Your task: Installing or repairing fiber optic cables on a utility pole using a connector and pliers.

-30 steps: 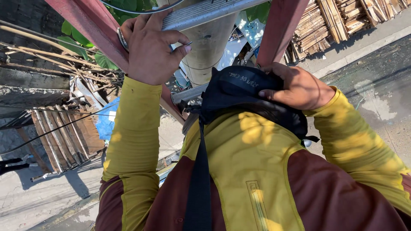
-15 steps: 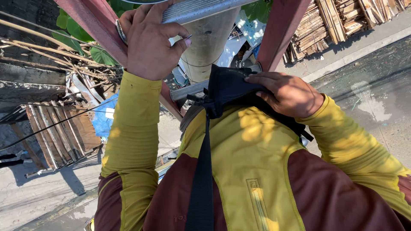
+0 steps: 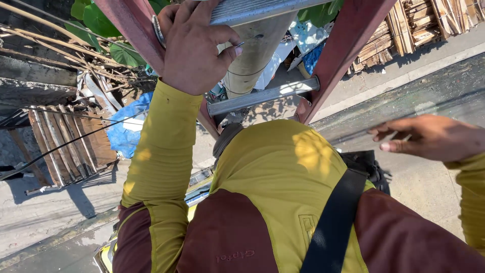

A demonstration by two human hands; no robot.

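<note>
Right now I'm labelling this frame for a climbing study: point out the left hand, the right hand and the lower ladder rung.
left hand [image 3: 194, 48], head view, on its back.
right hand [image 3: 429, 139], head view, on its back.
lower ladder rung [image 3: 262, 95], head view, mid-span on the ribbed metal.

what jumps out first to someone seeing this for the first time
The left hand clamped around a grey metal ladder rung at the top, between dark red rails. Below it, the yellow and maroon shirt fills the middle, with the ground far beneath. The right hand hangs free at the right edge.
</note>
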